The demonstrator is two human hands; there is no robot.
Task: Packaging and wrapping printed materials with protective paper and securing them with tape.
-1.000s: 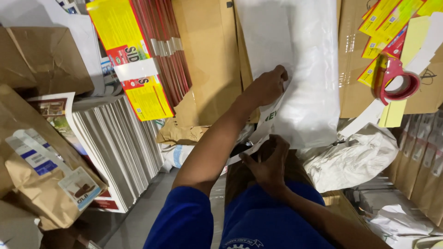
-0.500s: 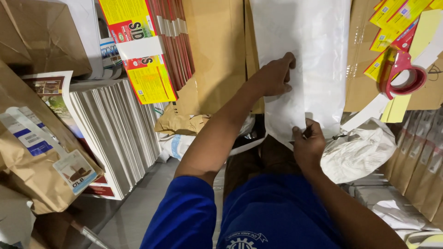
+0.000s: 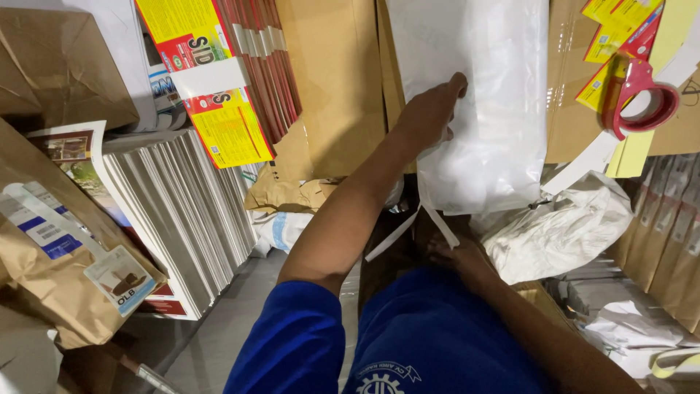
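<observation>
A worker's left hand (image 3: 430, 109) presses flat, fingers together, on a white plastic mailer bag (image 3: 481, 95) lying over brown cardboard sheets (image 3: 335, 80). Below the bag's lower edge, the right hand (image 3: 459, 255) pinches a white peel-off strip (image 3: 412, 226) trailing from it. Right of the bag sits a red tape dispenser (image 3: 642, 95); a crumpled white bag (image 3: 561, 226) lies below it, and a row of white booklets (image 3: 182, 211) stands well to the bag's left
</observation>
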